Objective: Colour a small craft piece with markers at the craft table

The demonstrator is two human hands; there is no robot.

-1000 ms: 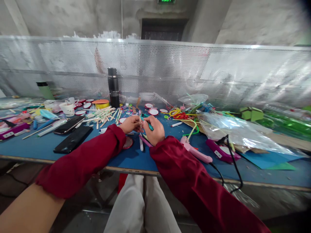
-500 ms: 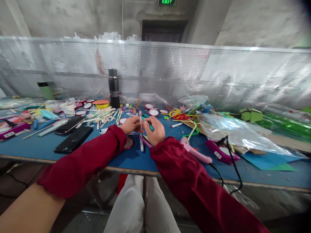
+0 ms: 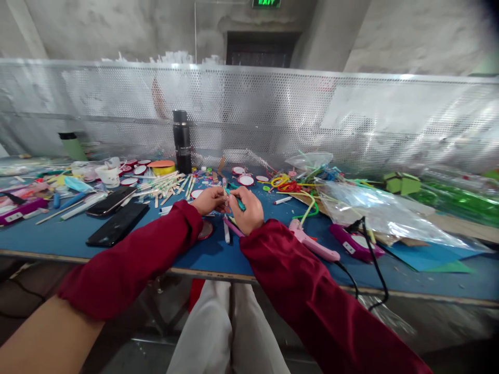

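Note:
Over the front middle of the blue table, my hands are close together. My left hand (image 3: pixel 212 200) is closed, its fingertips pinching a small pale craft stick (image 3: pixel 224 183) that points up. In my right hand (image 3: pixel 249 210) is a teal marker (image 3: pixel 240 205), gripped like a pen, with its front end against or just before the stick. Whether the tip touches it I cannot tell. Below my hands lie a white marker (image 3: pixel 226 231) and a purple pen-like stick (image 3: pixel 233 227). A round red-rimmed disc (image 3: pixel 206 229) rests beside my left wrist.
Two dark phones (image 3: pixel 117 224) lie to the left, near a pile of craft sticks (image 3: pixel 167 184). A black bottle (image 3: pixel 182 143) stands behind. On the right are a pink glue gun (image 3: pixel 314 244), a purple corded device (image 3: pixel 356 244) and clear plastic bags (image 3: pixel 382 210).
The teal marker's front end has shifted slightly left and now covers part of the craft stick. Both hands stay in nearly the same place.

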